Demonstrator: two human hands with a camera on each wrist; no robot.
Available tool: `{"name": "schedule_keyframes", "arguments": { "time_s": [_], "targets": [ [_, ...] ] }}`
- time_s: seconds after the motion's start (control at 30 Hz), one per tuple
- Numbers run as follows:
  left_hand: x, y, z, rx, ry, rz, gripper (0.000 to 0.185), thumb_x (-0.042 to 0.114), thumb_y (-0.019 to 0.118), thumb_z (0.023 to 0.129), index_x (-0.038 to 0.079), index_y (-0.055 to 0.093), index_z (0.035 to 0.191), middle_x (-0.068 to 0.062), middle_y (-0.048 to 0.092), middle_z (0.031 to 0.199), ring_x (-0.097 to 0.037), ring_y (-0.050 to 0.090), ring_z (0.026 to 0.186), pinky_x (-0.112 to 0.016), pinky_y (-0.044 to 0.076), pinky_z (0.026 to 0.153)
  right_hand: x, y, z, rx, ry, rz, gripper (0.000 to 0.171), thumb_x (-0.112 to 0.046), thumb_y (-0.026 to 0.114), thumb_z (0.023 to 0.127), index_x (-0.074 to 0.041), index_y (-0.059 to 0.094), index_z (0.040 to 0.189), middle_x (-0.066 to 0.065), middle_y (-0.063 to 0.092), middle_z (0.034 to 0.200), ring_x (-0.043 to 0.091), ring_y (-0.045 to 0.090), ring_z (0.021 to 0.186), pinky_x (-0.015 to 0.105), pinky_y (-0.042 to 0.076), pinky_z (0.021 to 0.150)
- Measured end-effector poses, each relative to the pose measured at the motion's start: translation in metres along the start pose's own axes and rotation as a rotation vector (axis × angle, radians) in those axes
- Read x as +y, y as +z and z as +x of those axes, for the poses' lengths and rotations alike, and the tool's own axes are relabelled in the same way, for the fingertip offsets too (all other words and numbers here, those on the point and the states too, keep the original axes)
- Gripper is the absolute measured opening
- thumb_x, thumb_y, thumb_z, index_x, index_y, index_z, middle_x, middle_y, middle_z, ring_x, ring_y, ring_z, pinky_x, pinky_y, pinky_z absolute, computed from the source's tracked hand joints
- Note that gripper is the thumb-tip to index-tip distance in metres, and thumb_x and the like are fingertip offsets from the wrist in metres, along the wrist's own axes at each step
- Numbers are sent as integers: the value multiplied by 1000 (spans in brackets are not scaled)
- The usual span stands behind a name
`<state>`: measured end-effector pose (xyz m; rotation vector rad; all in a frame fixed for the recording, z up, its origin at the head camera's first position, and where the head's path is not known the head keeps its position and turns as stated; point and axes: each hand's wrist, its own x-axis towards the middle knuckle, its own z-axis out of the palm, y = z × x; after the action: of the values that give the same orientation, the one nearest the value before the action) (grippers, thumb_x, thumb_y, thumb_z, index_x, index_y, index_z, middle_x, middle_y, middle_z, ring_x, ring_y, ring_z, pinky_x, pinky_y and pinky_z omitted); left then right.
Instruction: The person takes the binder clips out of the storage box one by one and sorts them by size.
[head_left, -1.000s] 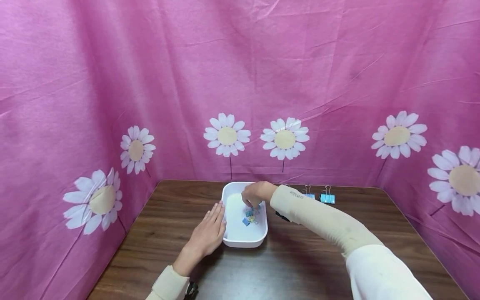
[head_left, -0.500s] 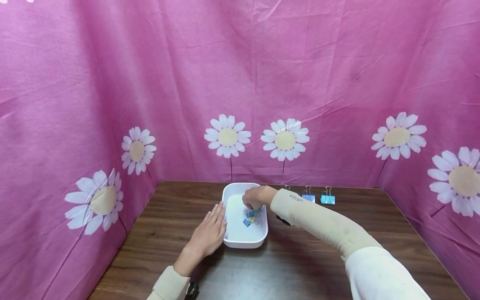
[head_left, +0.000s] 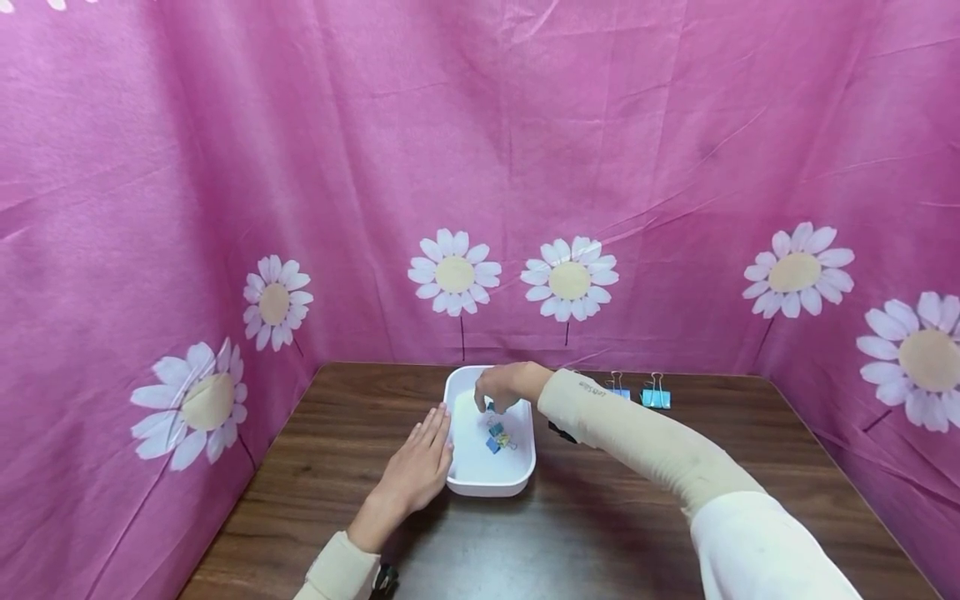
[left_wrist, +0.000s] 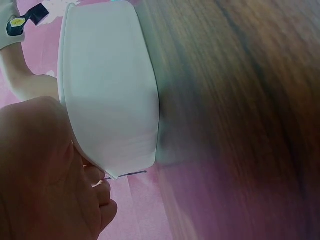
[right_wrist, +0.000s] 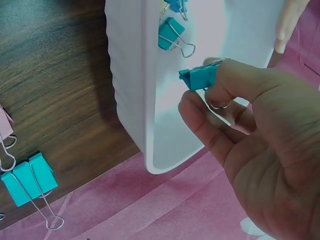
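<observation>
The right hand [head_left: 504, 385] hovers over the far end of the white tray [head_left: 525, 475], pinching a teal binder clip [right_wrist: 199, 78] between thumb and fingers, its wire handles pointing back into the palm. A few more clips [head_left: 498, 437] lie below it in the tray. The left hand [head_left: 416, 468] rests flat against the tray's left wall, fingers straight.

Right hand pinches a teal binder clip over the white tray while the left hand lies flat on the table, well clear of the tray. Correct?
Not quite. The left hand touches the white tray, fingers against its side, as the head view shows. The right hand does pinch a teal binder clip over it.
</observation>
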<state>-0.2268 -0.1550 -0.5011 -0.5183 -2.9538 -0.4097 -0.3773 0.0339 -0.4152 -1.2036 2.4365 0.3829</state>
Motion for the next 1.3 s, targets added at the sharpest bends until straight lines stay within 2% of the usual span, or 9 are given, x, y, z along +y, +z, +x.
{"name": "schedule_keyframes", "arguments": {
  "time_s": [0.1, 0.17, 0.37, 0.47, 0.57, 0.7, 1.0, 1.13, 1.3],
  "targets": [
    [0, 1, -1, 11, 8, 0, 57, 24, 40, 114, -6, 36, 162, -19, 31, 174, -36, 32, 162, -53, 33, 132, 1, 1, -1, 6, -21, -5, 23, -10, 78, 96, -20, 81, 117, -3, 75, 119, 11, 60, 101, 24, 57, 93],
    [1, 2, -1, 10, 7, 5, 57, 25, 40, 114, -6, 36, 162, -19, 31, 174, -35, 31, 162, -52, 32, 132, 2, 1, -1, 13, -10, 19, 22, -9, 78, 95, -17, 80, 115, -3, 73, 110, 10, 60, 92, 23, 58, 84],
    [1, 2, -2, 26, 18, 7, 56, 22, 41, 114, -8, 38, 161, -21, 33, 173, -37, 33, 161, -53, 34, 131, 5, 5, -4, 18, 42, 178, 20, -9, 78, 95, -11, 75, 115, -5, 68, 93, 8, 63, 75, 20, 60, 65],
    [1, 2, -2, 38, 25, 9, 56, 21, 43, 113, -9, 39, 160, -22, 34, 172, -39, 34, 160, -54, 34, 131, 6, 7, -4, 25, 22, 244, 17, -8, 79, 95, -10, 74, 111, -5, 68, 90, 8, 66, 73, 20, 60, 65],
    [1, 1, -2, 40, 23, 8, 56, 21, 43, 113, -9, 39, 160, -22, 33, 172, -39, 33, 161, -54, 34, 131, 8, 7, -5, 63, -16, 258, 10, -10, 80, 94, -13, 72, 99, -6, 68, 85, 6, 65, 71, 20, 58, 65],
    [2, 0, -2, 38, 22, 1, 56, 21, 43, 113, -9, 39, 160, -23, 34, 172, -39, 33, 161, -54, 33, 131, 10, 5, -8, 138, -83, 220, 20, -15, 86, 90, -20, 67, 85, -9, 65, 79, 4, 59, 73, 18, 52, 67],
    [2, -1, -1, 25, 14, 5, 56, 22, 43, 113, -8, 38, 160, -22, 33, 173, -38, 32, 161, -54, 33, 131, 12, 4, -20, 298, -226, 248, 26, -18, 89, 88, -17, 65, 79, -9, 62, 74, 2, 51, 68, 16, 44, 62],
    [2, 0, -1, 20, 15, 10, 56, 23, 43, 114, -8, 38, 161, -21, 32, 173, -38, 32, 162, -53, 33, 132, 16, 6, -27, 359, -258, 292, 20, -15, 87, 90, -11, 68, 89, -7, 65, 79, 1, 54, 70, 17, 48, 64],
    [2, 0, 0, 15, 13, 12, 57, 23, 43, 114, -8, 38, 161, -21, 31, 174, -38, 31, 162, -54, 32, 132, 27, 9, -40, 409, -316, 290, 16, -11, 82, 94, -6, 75, 108, -1, 69, 93, 6, 60, 82, 21, 56, 76]
  ]
}}
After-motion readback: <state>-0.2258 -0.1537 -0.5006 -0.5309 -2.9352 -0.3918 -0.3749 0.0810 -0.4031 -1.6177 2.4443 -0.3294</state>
